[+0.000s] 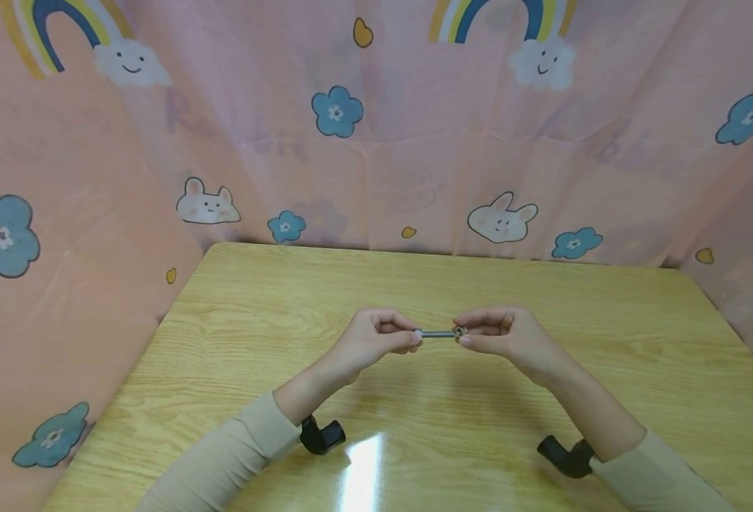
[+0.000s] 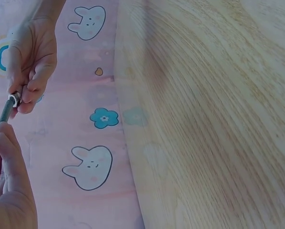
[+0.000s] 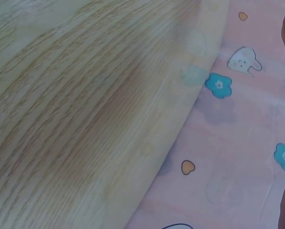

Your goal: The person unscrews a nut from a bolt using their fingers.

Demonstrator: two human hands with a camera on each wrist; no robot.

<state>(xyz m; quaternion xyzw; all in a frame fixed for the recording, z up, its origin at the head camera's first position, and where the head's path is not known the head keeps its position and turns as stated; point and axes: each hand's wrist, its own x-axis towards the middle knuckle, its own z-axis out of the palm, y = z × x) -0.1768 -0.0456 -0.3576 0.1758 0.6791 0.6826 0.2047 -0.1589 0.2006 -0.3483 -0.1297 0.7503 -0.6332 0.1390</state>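
A silver bolt is held level above the table between both hands. My left hand pinches its head end between thumb and fingers. At the other end, my right hand pinches a metal nut with thumb and fingertips. The left wrist view shows the threaded bolt shank reaching the nut; how far the nut is threaded on cannot be told. Only slivers of the hands show at the right edge of the right wrist view, and the bolt is out of sight there.
The wood-grain table lies below both hands. A pink printed curtain hangs behind it and along the sides. Black wrist-worn devices sit at the left cuff and the right cuff.
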